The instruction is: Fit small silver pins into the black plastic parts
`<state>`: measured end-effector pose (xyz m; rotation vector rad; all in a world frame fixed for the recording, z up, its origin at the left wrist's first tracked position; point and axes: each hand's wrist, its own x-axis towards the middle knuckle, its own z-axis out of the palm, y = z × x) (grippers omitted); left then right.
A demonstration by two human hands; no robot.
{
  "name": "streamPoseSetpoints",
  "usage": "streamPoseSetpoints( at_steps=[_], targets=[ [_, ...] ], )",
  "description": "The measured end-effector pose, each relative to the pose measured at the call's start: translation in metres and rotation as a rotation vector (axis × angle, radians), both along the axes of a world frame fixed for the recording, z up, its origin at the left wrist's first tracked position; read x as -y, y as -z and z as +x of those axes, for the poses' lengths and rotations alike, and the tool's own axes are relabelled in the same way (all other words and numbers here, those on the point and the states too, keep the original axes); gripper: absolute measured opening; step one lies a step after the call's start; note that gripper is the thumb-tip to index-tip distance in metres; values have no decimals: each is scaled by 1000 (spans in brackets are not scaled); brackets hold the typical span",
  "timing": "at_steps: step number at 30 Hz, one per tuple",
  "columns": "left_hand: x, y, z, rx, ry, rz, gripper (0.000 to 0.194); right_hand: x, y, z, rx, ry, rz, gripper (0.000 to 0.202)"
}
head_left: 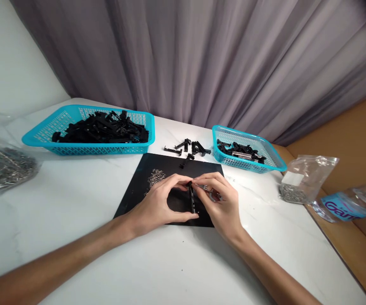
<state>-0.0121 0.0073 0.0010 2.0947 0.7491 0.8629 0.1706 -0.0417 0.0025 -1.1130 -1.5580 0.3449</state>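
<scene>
Between thumb and fingers, my left hand (162, 201) grips a slim black plastic part (192, 199) by its two ends, held over a black mat (132, 199). My right hand (221, 203) pinches a thin metal tool, seemingly tweezers (210, 191), whose tip meets the upper end of the black part. Whether a small metal piece sits at that tip is too small to tell. Left of the part, a pile of small metal pieces (156, 177) lies on the mat, partly behind my left hand.
Loose black parts (198, 148) lie behind the mat. A large blue basket (151, 131) of black parts stands left, a smaller one (216, 142) right. Clear bags of metal pieces (8, 167), (293, 194) flank the table. A plastic bottle (344, 205) lies at the right edge.
</scene>
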Motion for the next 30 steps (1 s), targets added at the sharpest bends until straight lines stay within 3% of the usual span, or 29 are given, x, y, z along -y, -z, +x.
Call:
streamPoseSetpoints(
  at_steps=[9, 15, 18, 30],
  targets=[
    [-2, 3, -2, -51, -23, 84, 66, 3, 3, -4, 113, 144, 18, 11],
    [1, 3, -1, -65, -20, 135, 59, 6, 10, -5, 420, 303, 216, 12],
    [3, 3, -1, -61, -24, 159, 58, 9, 11, -7, 504, 371, 226, 15],
    [2, -1, -3, 29, -33, 211, 59, 15, 21, -13, 290, 217, 139, 34]
  ],
)
